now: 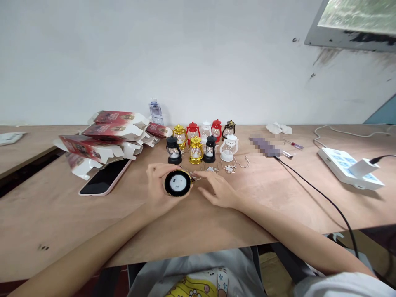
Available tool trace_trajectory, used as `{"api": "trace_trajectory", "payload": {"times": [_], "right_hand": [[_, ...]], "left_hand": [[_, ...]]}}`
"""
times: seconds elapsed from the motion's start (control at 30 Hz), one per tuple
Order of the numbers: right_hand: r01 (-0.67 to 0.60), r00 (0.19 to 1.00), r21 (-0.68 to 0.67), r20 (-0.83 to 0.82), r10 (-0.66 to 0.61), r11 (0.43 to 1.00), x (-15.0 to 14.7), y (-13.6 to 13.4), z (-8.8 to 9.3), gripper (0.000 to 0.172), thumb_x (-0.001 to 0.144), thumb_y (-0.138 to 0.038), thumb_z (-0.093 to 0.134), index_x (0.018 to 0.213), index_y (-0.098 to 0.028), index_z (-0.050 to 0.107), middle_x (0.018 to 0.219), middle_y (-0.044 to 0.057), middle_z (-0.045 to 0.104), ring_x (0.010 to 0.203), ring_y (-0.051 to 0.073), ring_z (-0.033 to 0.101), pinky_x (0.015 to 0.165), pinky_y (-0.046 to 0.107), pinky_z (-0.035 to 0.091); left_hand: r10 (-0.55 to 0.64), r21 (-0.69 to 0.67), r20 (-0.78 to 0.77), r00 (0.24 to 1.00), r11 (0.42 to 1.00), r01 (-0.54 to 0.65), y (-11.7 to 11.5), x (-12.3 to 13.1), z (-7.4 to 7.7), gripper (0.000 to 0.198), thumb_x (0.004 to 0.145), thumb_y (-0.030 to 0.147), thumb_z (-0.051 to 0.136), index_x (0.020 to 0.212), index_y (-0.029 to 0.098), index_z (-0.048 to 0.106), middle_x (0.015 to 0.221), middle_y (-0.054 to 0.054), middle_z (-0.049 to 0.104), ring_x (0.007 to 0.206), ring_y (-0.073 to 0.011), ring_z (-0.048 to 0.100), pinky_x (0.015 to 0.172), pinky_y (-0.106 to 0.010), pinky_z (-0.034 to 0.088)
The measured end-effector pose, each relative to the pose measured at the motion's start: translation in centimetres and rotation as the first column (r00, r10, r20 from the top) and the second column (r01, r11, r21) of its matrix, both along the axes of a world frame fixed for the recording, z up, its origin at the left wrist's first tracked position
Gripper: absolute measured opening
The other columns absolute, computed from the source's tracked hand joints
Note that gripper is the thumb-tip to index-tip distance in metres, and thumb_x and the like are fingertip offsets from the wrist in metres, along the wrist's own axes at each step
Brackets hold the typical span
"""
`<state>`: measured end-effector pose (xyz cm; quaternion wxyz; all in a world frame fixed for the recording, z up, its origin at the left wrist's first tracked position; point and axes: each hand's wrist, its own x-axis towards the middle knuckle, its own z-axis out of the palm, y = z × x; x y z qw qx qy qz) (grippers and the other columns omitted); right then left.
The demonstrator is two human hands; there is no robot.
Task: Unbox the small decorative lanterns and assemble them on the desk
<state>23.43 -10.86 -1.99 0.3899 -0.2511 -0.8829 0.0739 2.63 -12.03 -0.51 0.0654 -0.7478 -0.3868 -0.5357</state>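
Note:
My left hand (157, 186) is wrapped around a miniature lantern (177, 183), whose round black base with a pale centre faces me. A thin gold edge shows on its far rim; the rest of its body is hidden. Just to the right, my right hand (218, 189) has its thumb and fingers apart, the fingertips close to the lantern's side; whether they touch it I cannot tell. Behind both hands stand several small lanterns, among them a black one (174, 150), a gold one (196, 150) and a white one (229, 148). Bent wire pieces (243, 162) and small pale parts (212, 169) lie before them.
Red and white cartons (114, 126) are piled at left, partly over a phone (105, 177). A clear bottle (156, 112) stands by the wall. Rightward are a screwdriver (293, 144), crumpled tissue (278, 128), a partly blurred purple-grey object (262, 146) with black cable, and a white power strip (340, 165).

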Motion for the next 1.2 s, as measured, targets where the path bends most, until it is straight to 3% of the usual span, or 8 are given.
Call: {"api": "trace_trajectory", "payload": {"times": [0.13,0.27,0.47,0.57,0.73,0.97,1.2], "right_hand": [[0.04,0.968,0.117,-0.252,-0.009,0.992,-0.6,-1.1,0.8,0.032,0.086,-0.024,0.055,0.117,-0.021,0.048,0.108,0.011,0.058,0.103,0.02,0.056,0.087,0.038,0.049],[0.103,0.955,0.169,-0.291,-0.05,0.98,-1.2,-1.8,1.3,0.014,0.084,-0.027,0.061,0.097,-0.021,0.059,0.098,0.008,0.059,0.093,0.019,0.058,0.081,0.036,0.049],[0.12,0.955,0.165,-0.288,-0.068,0.979,-1.6,-1.7,1.0,0.009,0.085,-0.028,0.059,0.083,-0.021,0.062,0.094,0.007,0.059,0.087,0.016,0.058,0.076,0.032,0.05],[0.126,0.959,0.184,-0.276,-0.072,0.975,-1.7,-1.6,0.8,0.01,0.087,-0.026,0.057,0.081,-0.02,0.062,0.093,0.007,0.059,0.087,0.016,0.056,0.075,0.031,0.049],[0.137,0.97,0.125,-0.216,-0.108,0.983,-1.9,-1.5,0.5,0.009,0.091,-0.021,0.048,0.086,-0.017,0.055,0.09,0.008,0.059,0.088,0.017,0.056,0.078,0.032,0.049],[0.162,0.945,0.17,-0.312,-0.102,0.972,-2.0,-1.4,0.2,0.005,0.091,-0.015,0.047,0.088,-0.018,0.05,0.079,0.004,0.062,0.076,0.014,0.058,0.069,0.028,0.049],[0.121,0.969,0.25,-0.24,-0.06,0.961,-2.0,-1.4,0.3,0.006,0.088,-0.016,0.054,0.083,-0.015,0.057,0.076,0.006,0.066,0.072,0.015,0.058,0.066,0.027,0.049]], "left_hand": [[-0.08,-0.012,-0.106,0.991,0.997,0.079,0.5,-0.2,0.0,0.039,0.071,0.034,0.067,0.104,0.023,0.05,0.097,-0.004,0.066,0.091,-0.0222,0.061,0.083,-0.038,0.044],[-0.19,-0.129,-0.279,0.941,0.979,0.159,0.9,-0.3,-0.2,0.034,0.076,0.035,0.062,0.106,0.022,0.052,0.096,-0.004,0.069,0.085,-0.0196,0.064,0.078,-0.034,0.043],[-0.142,0.108,-0.464,0.874,0.971,0.215,0.7,0.0,-0.3,0.029,0.087,0.022,0.051,0.116,0.021,0.048,0.1,-0.005,0.07,0.088,-0.0157,0.065,0.078,-0.031,0.037],[-0.115,0.157,-0.519,0.847,0.961,0.227,0.6,0.3,-0.1,0.035,0.089,0.018,0.047,0.124,0.018,0.043,0.101,-0.007,0.07,0.087,-0.0149,0.065,0.077,-0.029,0.037],[-0.072,0.154,-0.542,0.837,0.971,0.183,0.9,0.3,-0.1,0.043,0.092,0.026,0.043,0.134,0.016,0.036,0.1,-0.008,0.069,0.083,-0.0152,0.063,0.074,-0.029,0.038],[0.021,0.152,-0.494,0.869,0.986,0.063,1.3,-0.1,0.0,0.045,0.087,0.024,0.051,0.13,0.017,0.042,0.093,-0.005,0.069,0.079,-0.0157,0.062,0.07,-0.029,0.036],[0.005,0.195,-0.505,0.863,0.975,0.109,0.9,0.6,0.0,0.046,0.089,0.028,0.05,0.132,0.015,0.039,0.1,-0.009,0.069,0.08,-0.0159,0.062,0.07,-0.029,0.037]]}}
